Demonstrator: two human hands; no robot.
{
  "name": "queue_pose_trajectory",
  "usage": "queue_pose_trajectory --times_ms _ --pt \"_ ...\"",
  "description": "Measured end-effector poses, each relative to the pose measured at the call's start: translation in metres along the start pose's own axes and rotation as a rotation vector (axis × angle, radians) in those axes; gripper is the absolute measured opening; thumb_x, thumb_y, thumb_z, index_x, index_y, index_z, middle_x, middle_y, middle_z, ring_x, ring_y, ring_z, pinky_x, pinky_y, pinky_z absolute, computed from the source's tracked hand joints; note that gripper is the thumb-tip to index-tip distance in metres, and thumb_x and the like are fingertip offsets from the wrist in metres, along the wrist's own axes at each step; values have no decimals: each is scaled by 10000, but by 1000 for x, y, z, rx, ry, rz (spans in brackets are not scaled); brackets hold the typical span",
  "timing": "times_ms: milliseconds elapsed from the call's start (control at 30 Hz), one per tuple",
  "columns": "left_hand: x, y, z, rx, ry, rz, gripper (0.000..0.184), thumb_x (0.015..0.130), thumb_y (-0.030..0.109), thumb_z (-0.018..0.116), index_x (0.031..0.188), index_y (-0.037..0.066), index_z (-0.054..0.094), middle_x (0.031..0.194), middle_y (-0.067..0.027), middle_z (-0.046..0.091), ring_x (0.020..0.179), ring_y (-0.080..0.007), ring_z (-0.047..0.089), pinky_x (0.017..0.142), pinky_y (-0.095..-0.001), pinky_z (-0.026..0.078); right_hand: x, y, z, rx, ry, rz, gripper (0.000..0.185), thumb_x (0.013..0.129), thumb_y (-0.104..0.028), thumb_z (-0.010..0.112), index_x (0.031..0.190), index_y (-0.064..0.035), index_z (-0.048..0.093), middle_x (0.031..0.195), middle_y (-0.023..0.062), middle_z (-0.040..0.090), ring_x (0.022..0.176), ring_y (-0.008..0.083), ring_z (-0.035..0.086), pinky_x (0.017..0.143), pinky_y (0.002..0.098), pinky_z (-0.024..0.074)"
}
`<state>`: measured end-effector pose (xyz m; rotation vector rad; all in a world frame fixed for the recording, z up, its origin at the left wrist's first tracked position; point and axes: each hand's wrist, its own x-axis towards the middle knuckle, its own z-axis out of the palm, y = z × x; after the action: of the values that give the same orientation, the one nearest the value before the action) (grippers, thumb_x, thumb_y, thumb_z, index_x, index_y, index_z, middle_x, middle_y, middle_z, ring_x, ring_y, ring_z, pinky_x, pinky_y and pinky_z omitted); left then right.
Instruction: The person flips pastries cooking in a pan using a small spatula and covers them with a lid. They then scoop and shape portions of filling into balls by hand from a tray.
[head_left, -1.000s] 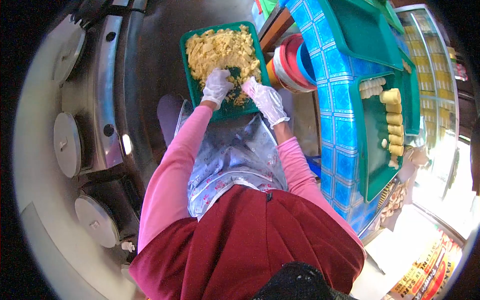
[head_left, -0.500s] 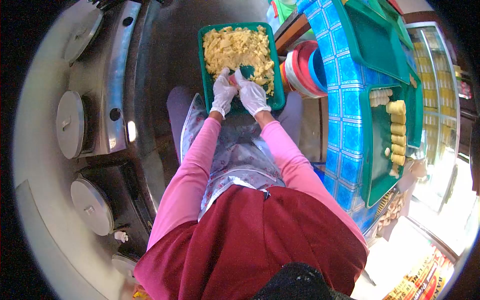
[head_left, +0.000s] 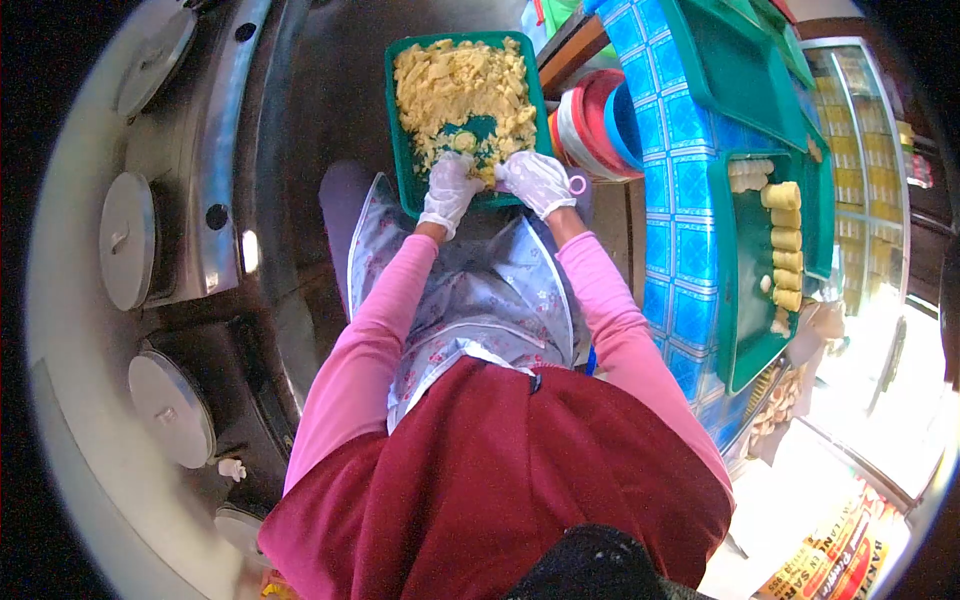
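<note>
Yellow crumbly pieces point(head_left: 465, 85) fill the far part of a green tray point(head_left: 398, 130) in front of my lap. Over the tray's near edge is my left hand point(head_left: 450, 188), in a clear plastic glove, its fingers curled round something too small to make out. My right hand point(head_left: 538, 183), gloved too, is closed on a purple tool with a ring end point(head_left: 577, 185) that sticks out to the right. Between the two hands a bit of yellow food shows. A small round pale piece point(head_left: 464, 141) lies in the tray just beyond my left hand.
At the right, a table with a blue checked cloth point(head_left: 671, 230) bears a green tray point(head_left: 735, 340) with a row of yellow rolls point(head_left: 787, 240) and white pieces point(head_left: 748, 174). Red and blue tubs point(head_left: 598, 120) stand beside it. Round metal lids point(head_left: 128, 240) are at the left.
My hands were close together half a second ago; now they are slightly apart, and the purple tool's ring shows at my right hand. The view has shifted a little.
</note>
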<state>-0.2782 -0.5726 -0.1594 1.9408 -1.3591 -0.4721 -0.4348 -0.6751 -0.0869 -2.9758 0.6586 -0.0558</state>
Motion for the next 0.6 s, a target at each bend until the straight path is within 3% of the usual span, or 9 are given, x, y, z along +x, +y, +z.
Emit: queue_pose_trajectory --times_ms 67,133,200,300,400,433,500,600 --pt "4 1 0 -35 -14 18 274 681 191 778 887 44 673 866 -203 636 857 -394 628 744 -472 492 4 -11 26 12 85 49 69 766 -193 638 734 -139 667 779 66 674 784 266 682 645 419 534" --pt "6 -1 2 -78 12 -3 224 707 170 756 877 50 674 823 -194 629 827 -390 628 716 -469 482 7 -24 17 203 89 177 155 846 -204 595 773 -94 675 719 145 658 696 336 668 600 456 515" --pt "9 -4 6 -256 156 -19 145 796 149 705 848 23 653 778 -198 610 763 -390 616 652 -474 460 15 -32 20 233 140 249 187 890 -222 570 815 -92 682 710 166 653 680 350 663 596 466 508" --pt "30 -9 14 -453 279 -124 213 884 169 650 750 3 636 701 -198 595 690 -377 611 611 -488 448 29 -37 24 269 289 221 206 915 -238 554 838 -99 685 718 157 664 675 348 666 597 467 508" --pt "47 -23 13 40 309 -48 178 828 162 680 708 32 668 678 -182 625 682 -356 637 618 -473 466 28 -34 10 174 221 254 216 926 -238 548 832 -100 686 721 158 668 676 340 668 595 463 507" --pt "50 -23 14 -82 272 -109 115 741 160 726 707 54 699 715 -166 668 702 -348 660 651 -447 499 27 -31 7 162 219 270 228 931 -252 550 820 -103 682 716 151 669 675 334 669 589 459 505" --pt "56 -24 9 -109 190 -199 142 720 196 761 771 68 725 753 -144 698 739 -313 687 695 -407 525 24 -26 0 183 237 332 232 936 -249 543 813 -103 675 709 155 666 675 338 669 587 464 500" --pt "56 -17 0 -106 104 -306 342 707 205 818 976 43 685 919 -147 715 859 -250 699 743 -372 544 41 -32 -7 274 273 352 220 943 -238 522 854 -100 667 720 167 667 693 346 672 588 473 496"
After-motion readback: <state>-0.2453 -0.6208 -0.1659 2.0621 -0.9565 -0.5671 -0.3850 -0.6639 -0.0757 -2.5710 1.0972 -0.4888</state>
